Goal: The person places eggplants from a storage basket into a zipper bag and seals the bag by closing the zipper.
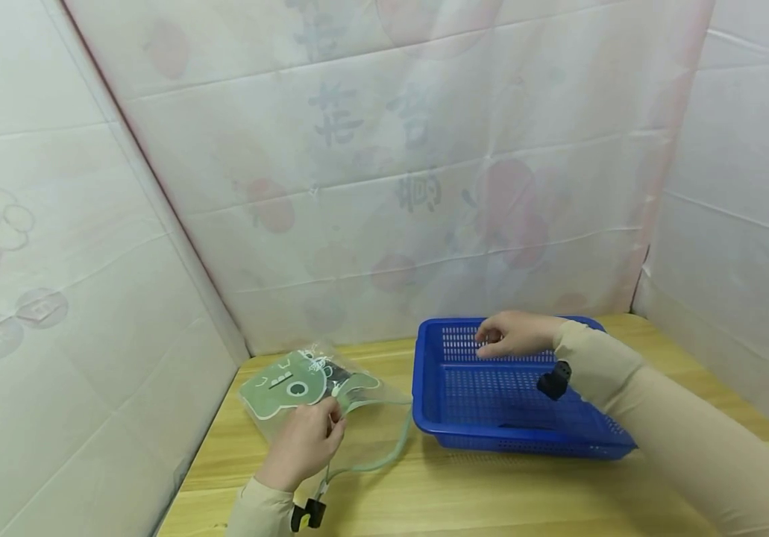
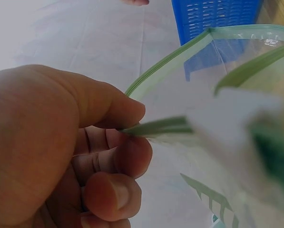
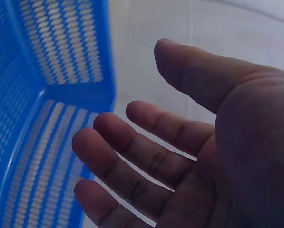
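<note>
A clear bag (image 1: pixel 365 432) with a green cartoon face and a green zip edge lies at the left of the table, its mouth spread apart. The left hand (image 1: pixel 306 441) pinches the green edge between thumb and fingers, as the left wrist view shows up close at the bag's rim (image 2: pixel 172 59). Something dark shows inside the bag. Above the blue basket (image 1: pixel 427 380) hovers the right hand (image 1: pixel 515 333), holding nothing; in the right wrist view the hand (image 3: pixel 180 137) has its thumb and fingers apart, beside the basket wall (image 3: pixel 77 95).
The wooden table (image 1: pixel 384 507) carries both items. The blue perforated basket stands close to the bag's right side. Pale printed sheets (image 1: pixel 357 224) hang behind the table and on both sides.
</note>
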The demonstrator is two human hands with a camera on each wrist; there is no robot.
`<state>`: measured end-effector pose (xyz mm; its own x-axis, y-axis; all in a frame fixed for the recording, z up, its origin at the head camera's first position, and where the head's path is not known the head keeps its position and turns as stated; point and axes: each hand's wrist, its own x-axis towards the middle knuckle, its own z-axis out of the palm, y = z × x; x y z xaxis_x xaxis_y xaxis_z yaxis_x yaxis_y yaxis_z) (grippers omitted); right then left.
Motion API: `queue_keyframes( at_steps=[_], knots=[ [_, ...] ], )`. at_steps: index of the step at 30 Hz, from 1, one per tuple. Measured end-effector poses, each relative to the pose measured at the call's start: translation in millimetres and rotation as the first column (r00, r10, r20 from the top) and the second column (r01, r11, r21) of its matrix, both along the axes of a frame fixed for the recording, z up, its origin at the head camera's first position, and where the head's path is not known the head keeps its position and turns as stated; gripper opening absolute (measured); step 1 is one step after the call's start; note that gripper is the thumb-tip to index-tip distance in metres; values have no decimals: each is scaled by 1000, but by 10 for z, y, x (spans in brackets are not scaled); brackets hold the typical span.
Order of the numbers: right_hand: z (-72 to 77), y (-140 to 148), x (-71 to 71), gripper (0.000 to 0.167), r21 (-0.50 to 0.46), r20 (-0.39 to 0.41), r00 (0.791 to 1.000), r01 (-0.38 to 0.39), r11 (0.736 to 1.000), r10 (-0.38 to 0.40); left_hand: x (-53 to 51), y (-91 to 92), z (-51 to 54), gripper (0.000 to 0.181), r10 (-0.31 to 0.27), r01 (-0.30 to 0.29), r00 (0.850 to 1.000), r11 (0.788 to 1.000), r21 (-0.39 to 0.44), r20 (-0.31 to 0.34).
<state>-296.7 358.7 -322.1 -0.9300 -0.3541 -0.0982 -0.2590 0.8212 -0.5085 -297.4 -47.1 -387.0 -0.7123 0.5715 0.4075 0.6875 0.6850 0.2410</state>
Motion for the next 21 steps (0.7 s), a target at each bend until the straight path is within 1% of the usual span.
queue_keyframes(
  at_steps=[3, 5, 8, 10, 11, 14, 18, 21],
  knots=[
    [-68, 109, -7, 46, -8, 15, 1000, 9, 1000, -9, 6, 2, 6, 17, 4, -4, 1000, 1000, -2, -2],
    [-116, 164, -4, 42, -14, 39, 999, 25, 1000, -25, 8, 5, 8, 17, 3, -3, 1000, 1000, -3, -8],
    [-177, 219, 30, 40, -15, 85, 996, 42, 999, -40, 13, 9, 6, 17, -1, 1, 1000, 1000, -2, -10],
    [-225, 238, 58, 39, -4, 120, 991, 67, 998, -66, 15, 11, 1, 17, -3, 3, 1000, 1000, -1, -7],
    [-244, 249, 74, 40, 3, 129, 989, 68, 998, -67, 15, 11, -3, 17, -2, 2, 1000, 1000, -1, -6],
    [-329, 273, 107, 36, 20, 154, 985, 79, 997, -81, 17, 11, -13, 17, 0, 0, 1000, 1000, -2, -11],
    [-449, 287, 122, 30, 25, 189, 979, 73, 997, -76, 21, 9, -19, 18, 4, -4, 999, 1000, -7, -34],
    [-526, 280, 132, 30, 13, 228, 971, 65, 998, -67, 28, 6, -19, 18, 2, -3, 999, 1000, -8, -37]
  ],
)
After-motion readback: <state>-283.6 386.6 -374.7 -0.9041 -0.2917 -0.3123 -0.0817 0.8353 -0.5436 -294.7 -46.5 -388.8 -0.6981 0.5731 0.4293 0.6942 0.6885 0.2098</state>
